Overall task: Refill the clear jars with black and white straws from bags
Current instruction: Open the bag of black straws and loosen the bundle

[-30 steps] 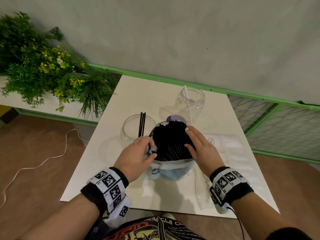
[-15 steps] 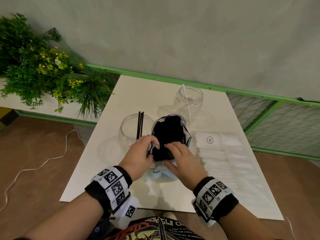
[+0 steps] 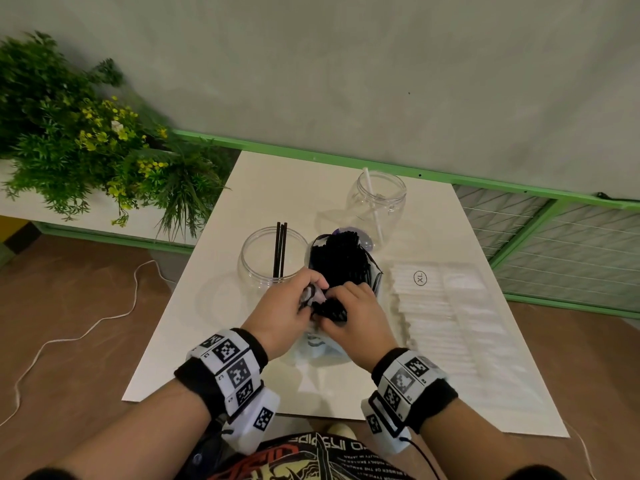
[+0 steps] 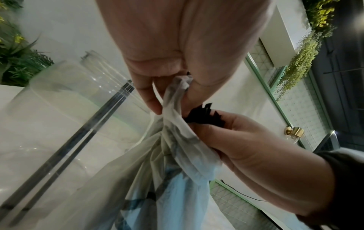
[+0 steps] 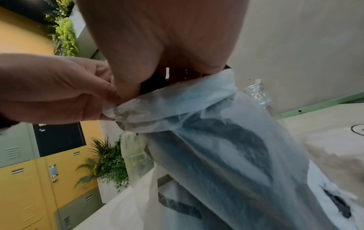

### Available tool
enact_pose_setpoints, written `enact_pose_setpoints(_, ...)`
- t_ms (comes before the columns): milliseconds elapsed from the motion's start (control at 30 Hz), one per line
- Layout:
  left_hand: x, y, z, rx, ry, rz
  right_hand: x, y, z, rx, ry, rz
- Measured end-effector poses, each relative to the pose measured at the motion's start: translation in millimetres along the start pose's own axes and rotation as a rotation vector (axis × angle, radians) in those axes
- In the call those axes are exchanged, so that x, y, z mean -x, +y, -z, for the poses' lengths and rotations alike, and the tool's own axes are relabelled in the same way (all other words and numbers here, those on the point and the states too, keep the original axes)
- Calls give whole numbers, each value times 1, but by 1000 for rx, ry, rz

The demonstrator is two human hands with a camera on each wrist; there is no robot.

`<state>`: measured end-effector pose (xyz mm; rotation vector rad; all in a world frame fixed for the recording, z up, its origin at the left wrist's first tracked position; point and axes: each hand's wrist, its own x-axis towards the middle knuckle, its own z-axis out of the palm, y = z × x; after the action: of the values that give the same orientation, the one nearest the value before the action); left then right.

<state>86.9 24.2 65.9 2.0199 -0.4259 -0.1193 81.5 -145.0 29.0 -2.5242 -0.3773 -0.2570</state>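
Observation:
A thin plastic bag (image 3: 317,344) full of black straws (image 3: 341,261) stands mid-table. My left hand (image 3: 310,292) pinches the bunched rim of the bag (image 4: 175,99) between thumb and fingers. Right beside it, my right hand (image 3: 332,308) curls round a clump of the black straws (image 4: 204,116) at the bag's near edge. Left of the bag stands a clear jar (image 3: 258,251) holding a few black straws (image 3: 280,247). Behind the bag on the right is a second clear jar (image 3: 393,197) with one white straw (image 3: 372,199).
A flat clear bag of white straws (image 3: 446,306), marked XL, lies on the white table (image 3: 277,188) to the right. A planter of green foliage (image 3: 90,147) borders the left side, a green railing (image 3: 519,216) the back and right. A white cable (image 3: 79,334) trails on the floor.
My right hand came off the far side of the straw bundle to the bag's near edge and closed on black straws beside the left hand. The left hand kept its pinch on the bag.

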Motion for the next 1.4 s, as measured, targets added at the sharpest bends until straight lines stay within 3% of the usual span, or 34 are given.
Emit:
enact_pose_setpoints(333,2,-3,2,-68,29,-25,-3,11,28,16,188,28)
enact_pose_setpoints(467,4,-2,2,-80,12,-13,-14,29,45,230,270,123)
enact_pose_setpoints(567,6,-3,2,-122,-9,-22,-20,40,51,240,250,17)
enact_pose_setpoints(700,5,-4,1,-175,7,-37,-25,47,46,-38,-94,-304)
enact_pose_setpoints(733,5,-4,1,-165,15,-39,-26,47,45,-69,-104,-337)
enact_pose_setpoints(933,5,-2,1,-93,142,-91,-10,41,53,-264,209,-324)
enact_pose_setpoints(1100,5,-9,-2,-137,107,6,15,51,42,-336,187,-466)
enact_pose_setpoints(1267,3,-6,-3,-111,96,12,17,55,42,-256,298,-348)
enact_pose_setpoints(1333,1,-5,-3,-103,91,1,18,50,43,-119,405,-214)
enact_pose_setpoints(1400,1,-4,-3,-75,83,-10,20,39,44,48,497,13)
